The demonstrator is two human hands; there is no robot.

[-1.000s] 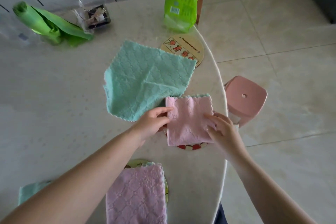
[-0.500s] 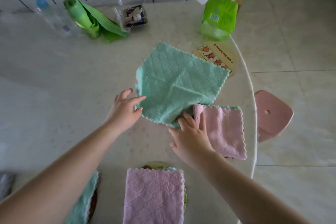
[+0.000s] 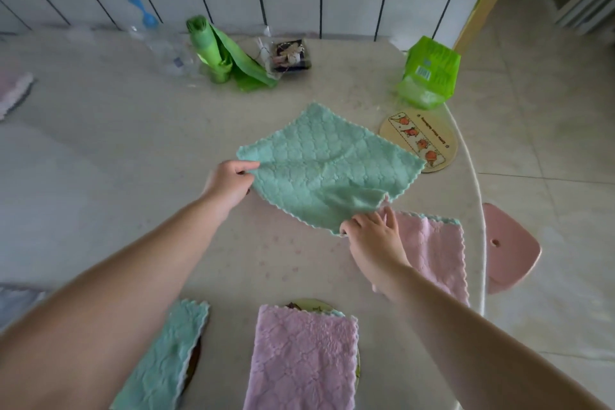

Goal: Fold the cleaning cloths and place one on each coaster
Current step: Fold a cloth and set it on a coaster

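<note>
Left hand [image 3: 229,181] and right hand [image 3: 374,231] each pinched a corner of the unfolded mint-green quilted microfibre cloth [image 3: 327,173]: soft, light, limp; best held at corners.

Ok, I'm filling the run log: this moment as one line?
step: folding | left hand: pinches green cloth | right hand: pinches its near corner | bare coaster: waiting

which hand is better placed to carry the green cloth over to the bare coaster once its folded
Probably the right hand: it pinches the green cloth's near corner on the side where the bare coaster lies. The left hand grips the far-left corner.
</note>
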